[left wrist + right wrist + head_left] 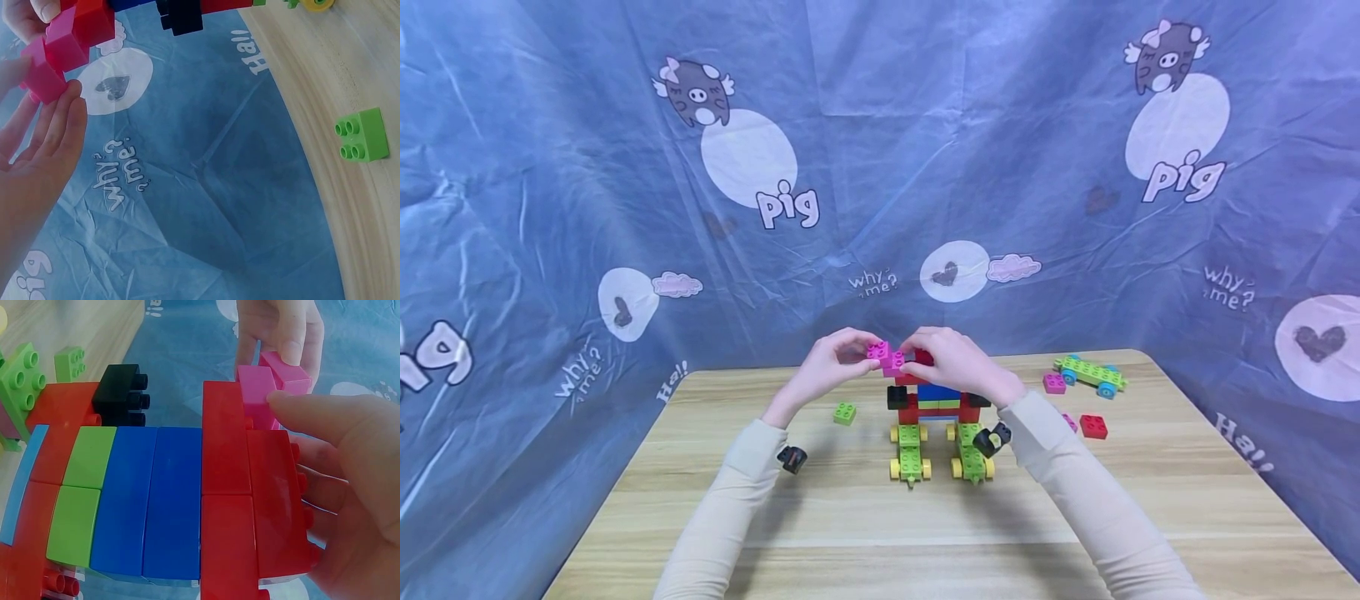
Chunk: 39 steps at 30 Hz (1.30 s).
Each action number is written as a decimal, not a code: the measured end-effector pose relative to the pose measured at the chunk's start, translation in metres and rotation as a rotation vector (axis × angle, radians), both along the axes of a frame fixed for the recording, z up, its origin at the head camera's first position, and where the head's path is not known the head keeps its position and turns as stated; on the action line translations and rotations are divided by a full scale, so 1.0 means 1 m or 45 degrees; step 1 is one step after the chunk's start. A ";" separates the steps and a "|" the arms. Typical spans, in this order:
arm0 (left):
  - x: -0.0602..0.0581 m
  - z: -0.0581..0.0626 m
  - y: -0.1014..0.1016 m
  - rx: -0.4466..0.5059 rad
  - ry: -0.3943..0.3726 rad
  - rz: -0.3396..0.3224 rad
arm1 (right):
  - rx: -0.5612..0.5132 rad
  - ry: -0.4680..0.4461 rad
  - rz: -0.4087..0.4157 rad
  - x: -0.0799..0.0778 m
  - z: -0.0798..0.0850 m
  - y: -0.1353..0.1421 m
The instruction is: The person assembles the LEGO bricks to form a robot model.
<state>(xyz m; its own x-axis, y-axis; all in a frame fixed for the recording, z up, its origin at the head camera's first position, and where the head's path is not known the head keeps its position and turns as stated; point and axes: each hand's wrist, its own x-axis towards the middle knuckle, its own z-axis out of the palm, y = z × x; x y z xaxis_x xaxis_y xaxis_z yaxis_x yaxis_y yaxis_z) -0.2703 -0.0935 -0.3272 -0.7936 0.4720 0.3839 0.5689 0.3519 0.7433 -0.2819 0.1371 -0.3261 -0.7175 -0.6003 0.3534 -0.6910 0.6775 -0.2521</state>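
My left hand pinches the outer pink brick between thumb and fingers. That brick sits against a second pink brick, which joins the upper left of a toy brick figure. With its thumb on the second pink brick, my right hand grips there, and its other fingers lie behind the top red brick. The figure has red, blue and green layers, with a black brick at its side. It stands upright on two lime wheeled bases with yellow wheels.
A loose lime brick lies left of the figure on the wooden table. To the right are a pink brick, a red brick and a lime wheeled base with blue wheels. A blue printed cloth hangs behind.
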 end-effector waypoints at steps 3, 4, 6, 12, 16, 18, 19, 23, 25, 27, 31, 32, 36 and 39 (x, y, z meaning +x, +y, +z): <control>0.000 0.002 0.001 -0.002 0.012 -0.010 | -0.003 0.014 0.010 0.000 -0.001 0.000; 0.001 0.002 0.001 -0.002 0.017 -0.013 | -0.003 0.019 0.013 -0.001 -0.001 0.000; 0.001 0.003 0.002 0.000 0.025 -0.019 | -0.004 0.020 0.014 -0.001 -0.001 0.000; 0.000 0.002 0.002 0.007 0.022 -0.029 | 0.004 0.003 0.000 0.000 0.000 0.000; -0.001 0.001 0.001 0.018 0.021 -0.036 | 0.003 0.026 0.009 -0.001 -0.001 0.000; -0.002 0.001 0.001 0.021 0.026 -0.044 | 0.003 0.034 0.012 -0.001 -0.001 0.000; -0.002 0.000 0.001 0.022 0.028 -0.048 | 0.002 0.037 0.014 -0.001 -0.001 0.000; -0.003 -0.001 0.001 0.032 0.024 -0.061 | 0.001 0.023 0.012 -0.001 -0.001 0.000; -0.003 -0.001 0.001 0.039 0.023 -0.066 | -0.002 0.023 0.014 -0.001 -0.001 0.000; -0.002 0.000 0.001 0.044 0.028 -0.068 | -0.001 0.028 0.015 -0.001 -0.001 0.001; 0.000 0.001 0.002 0.037 0.056 -0.061 | 0.001 0.037 0.019 -0.001 0.000 0.001; 0.000 0.001 0.002 0.032 0.064 -0.057 | 0.002 0.035 0.019 -0.002 0.000 0.001; 0.000 0.002 0.003 0.016 0.085 -0.050 | 0.002 0.039 0.025 -0.002 0.000 0.001; 0.000 0.002 0.003 0.016 0.093 -0.053 | 0.004 0.045 0.027 -0.003 0.000 0.001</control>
<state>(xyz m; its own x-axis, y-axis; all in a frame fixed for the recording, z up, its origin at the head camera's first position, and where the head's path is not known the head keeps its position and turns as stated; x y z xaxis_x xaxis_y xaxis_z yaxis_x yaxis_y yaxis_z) -0.2701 -0.0901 -0.3254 -0.7429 0.4987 0.4465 0.6359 0.3175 0.7034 -0.2848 0.1384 -0.3265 -0.6916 -0.6167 0.3759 -0.7138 0.6632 -0.2251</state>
